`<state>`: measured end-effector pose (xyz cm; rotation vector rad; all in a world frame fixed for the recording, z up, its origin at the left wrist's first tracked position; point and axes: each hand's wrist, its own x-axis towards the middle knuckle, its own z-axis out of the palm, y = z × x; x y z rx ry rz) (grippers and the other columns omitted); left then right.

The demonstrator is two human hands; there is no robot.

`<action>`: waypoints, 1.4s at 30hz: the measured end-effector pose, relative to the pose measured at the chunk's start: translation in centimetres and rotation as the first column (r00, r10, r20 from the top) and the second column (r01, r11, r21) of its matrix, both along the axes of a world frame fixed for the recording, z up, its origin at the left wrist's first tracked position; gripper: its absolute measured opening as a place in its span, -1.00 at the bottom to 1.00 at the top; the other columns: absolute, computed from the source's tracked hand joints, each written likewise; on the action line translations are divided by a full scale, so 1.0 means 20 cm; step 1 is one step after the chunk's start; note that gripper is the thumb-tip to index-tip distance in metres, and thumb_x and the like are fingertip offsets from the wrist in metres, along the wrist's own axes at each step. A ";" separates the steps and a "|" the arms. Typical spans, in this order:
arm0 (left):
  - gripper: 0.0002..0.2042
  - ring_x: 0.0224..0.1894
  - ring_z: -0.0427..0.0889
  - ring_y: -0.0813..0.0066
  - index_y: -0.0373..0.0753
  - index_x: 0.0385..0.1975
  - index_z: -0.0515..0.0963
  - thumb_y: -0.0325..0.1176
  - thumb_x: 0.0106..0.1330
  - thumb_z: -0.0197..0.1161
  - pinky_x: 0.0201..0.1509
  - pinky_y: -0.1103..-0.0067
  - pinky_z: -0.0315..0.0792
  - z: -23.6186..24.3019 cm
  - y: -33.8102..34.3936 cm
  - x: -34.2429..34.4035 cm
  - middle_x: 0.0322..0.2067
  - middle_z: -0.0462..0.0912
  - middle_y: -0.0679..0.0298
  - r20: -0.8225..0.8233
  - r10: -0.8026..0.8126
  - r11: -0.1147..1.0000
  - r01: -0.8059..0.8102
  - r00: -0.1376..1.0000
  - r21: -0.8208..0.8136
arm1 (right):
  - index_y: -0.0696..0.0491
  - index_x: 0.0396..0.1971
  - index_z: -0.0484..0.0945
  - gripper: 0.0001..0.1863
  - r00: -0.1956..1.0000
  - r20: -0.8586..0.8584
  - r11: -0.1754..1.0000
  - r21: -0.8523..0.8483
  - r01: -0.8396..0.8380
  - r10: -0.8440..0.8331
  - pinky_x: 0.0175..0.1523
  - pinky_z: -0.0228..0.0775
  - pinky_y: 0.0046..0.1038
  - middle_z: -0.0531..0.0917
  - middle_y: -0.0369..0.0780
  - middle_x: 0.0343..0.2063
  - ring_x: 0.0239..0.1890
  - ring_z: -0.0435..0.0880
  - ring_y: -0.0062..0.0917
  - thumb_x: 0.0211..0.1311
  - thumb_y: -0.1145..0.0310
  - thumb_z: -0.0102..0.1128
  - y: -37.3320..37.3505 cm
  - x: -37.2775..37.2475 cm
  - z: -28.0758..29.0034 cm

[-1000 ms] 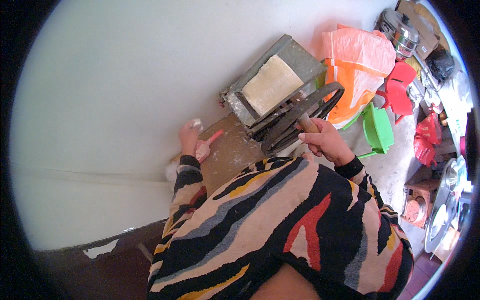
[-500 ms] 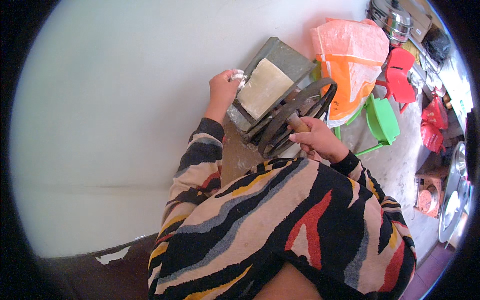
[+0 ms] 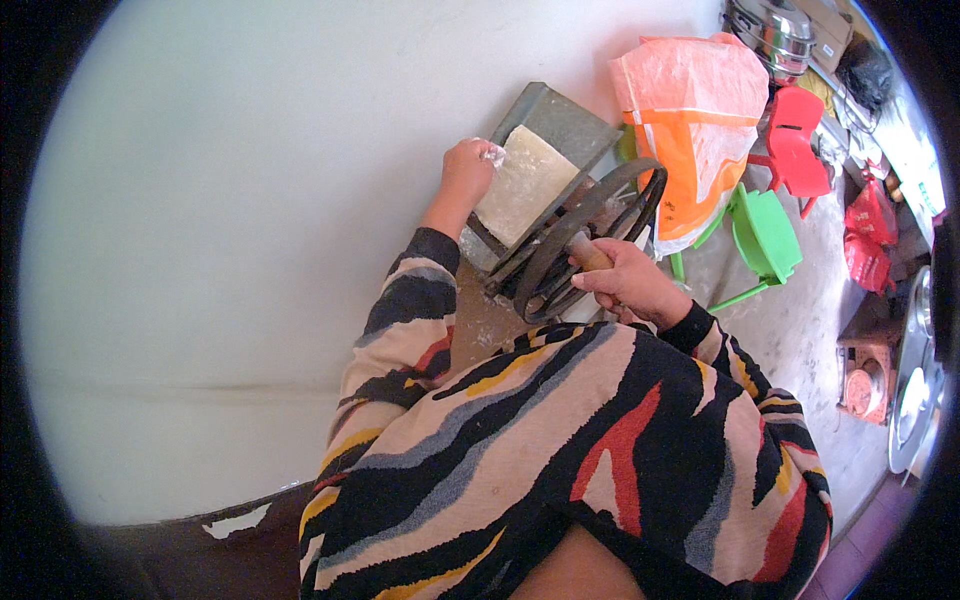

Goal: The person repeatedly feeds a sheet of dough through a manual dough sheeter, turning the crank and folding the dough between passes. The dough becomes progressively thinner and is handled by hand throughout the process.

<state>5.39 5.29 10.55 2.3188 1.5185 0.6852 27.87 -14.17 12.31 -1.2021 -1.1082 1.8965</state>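
Observation:
A pale, flat sheet of dough (image 3: 525, 185), dusted with white powder, lies on the sloping grey metal tray of a hand-cranked dough roller (image 3: 590, 125). My left hand (image 3: 468, 172) is beside the sheet's left edge, its fingers curled together and white with powder; what they hold, if anything, is hidden. My right hand (image 3: 640, 283) is closed round the wooden crank handle (image 3: 592, 254), which sticks out from the dark spoked wheel (image 3: 553, 262) on the machine's near side. The rollers are mostly hidden behind the wheel.
A white wall (image 3: 230, 220) rises close on the left. Right of the machine stand an orange-and-white sack (image 3: 690, 130), a green chair (image 3: 765, 235) and a red chair (image 3: 795, 145). Farther off are a steel pot (image 3: 775, 40), red bags (image 3: 868, 240) and a large round metal pan (image 3: 910, 400).
My left hand has moved right, closer to the dough sheet, and its fingers have drawn in. More white powder shows on the sheet. My right hand stays on the handle, shifted only slightly.

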 end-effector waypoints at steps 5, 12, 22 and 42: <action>-0.72 -0.37 0.62 0.25 -0.24 -0.23 0.60 -0.44 0.03 0.12 -0.22 0.44 0.46 -0.01 -0.02 0.08 -0.38 0.64 0.04 0.091 -0.004 0.999 0.009 0.996 -0.049 | 0.12 -0.32 0.42 -0.74 1.000 0.005 1.000 -0.007 0.006 -0.005 -0.67 0.18 -0.62 0.42 -0.38 -0.67 -0.72 0.37 -0.72 0.03 0.38 0.27 -0.01 -0.01 0.03; -0.66 -0.34 0.62 0.30 -0.24 -0.14 0.57 -0.52 0.05 0.03 -0.18 0.50 0.45 -0.01 -0.03 0.07 -0.34 0.64 0.03 0.059 -0.041 0.984 0.051 0.997 -0.170 | 0.13 -0.31 0.42 -0.73 1.000 -0.019 1.000 0.017 0.016 -0.015 -0.66 0.20 -0.62 0.43 -0.37 -0.65 -0.72 0.39 -0.71 0.02 0.38 0.27 0.00 -0.01 -0.02; -0.65 -0.17 0.59 0.08 -0.29 -0.03 0.48 -0.52 0.14 0.00 -0.02 0.41 0.42 -0.31 -0.13 -0.14 -0.21 0.59 -0.06 0.028 -0.046 0.991 0.049 0.999 -0.124 | 0.14 -0.24 0.45 -0.70 0.993 0.118 0.999 0.031 -0.024 0.020 -0.63 0.20 -0.67 0.43 -0.40 -0.66 -0.73 0.37 -0.75 0.02 0.38 0.28 0.00 0.00 -0.03; -0.68 0.01 0.41 0.06 -0.34 -0.15 0.47 -0.54 0.07 -0.05 0.12 0.36 0.31 -0.63 -0.20 -0.26 -0.13 0.49 0.00 -0.077 -0.101 0.991 0.107 0.992 0.081 | 0.18 -0.36 0.49 -0.68 0.501 0.759 0.890 0.454 0.048 -0.415 -0.36 0.36 -0.34 0.50 -0.17 -0.64 -0.48 0.57 -0.38 -0.09 0.29 0.26 0.33 0.37 -0.15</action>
